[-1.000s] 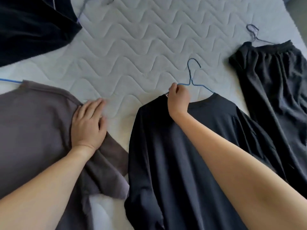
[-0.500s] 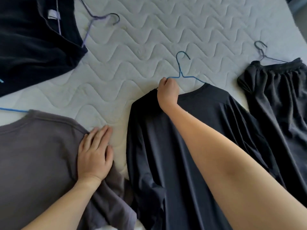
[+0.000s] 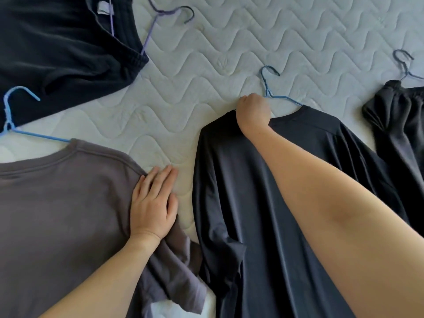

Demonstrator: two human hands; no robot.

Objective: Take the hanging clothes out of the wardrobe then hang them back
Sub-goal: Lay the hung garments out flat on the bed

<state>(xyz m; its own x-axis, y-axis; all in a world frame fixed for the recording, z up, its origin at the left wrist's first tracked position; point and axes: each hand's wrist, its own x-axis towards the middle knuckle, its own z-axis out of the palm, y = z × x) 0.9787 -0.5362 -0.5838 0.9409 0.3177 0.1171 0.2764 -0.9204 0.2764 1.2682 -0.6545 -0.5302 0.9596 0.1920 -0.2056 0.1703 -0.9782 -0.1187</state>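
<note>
A dark navy shirt (image 3: 263, 203) lies flat on the mattress on a blue wire hanger (image 3: 273, 94). My right hand (image 3: 252, 111) is shut on that hanger's left shoulder at the collar. To the left lies a grey-brown T-shirt (image 3: 64, 203) on a light blue hanger (image 3: 13, 111). My left hand (image 3: 153, 203) rests flat, fingers together, on the T-shirt's right shoulder and sleeve, holding nothing.
The quilted white mattress (image 3: 229, 42) carries everything. Black trousers (image 3: 57, 49) on a purple hanger (image 3: 160, 17) lie at the top left. Another dark garment (image 3: 399, 125) on a dark hanger (image 3: 403, 63) lies at the right edge.
The view has tilted up, so the clothes sit lower in frame and more of the top-left trousers and light blue hanger shows. Both hands keep their places on the shirts.
</note>
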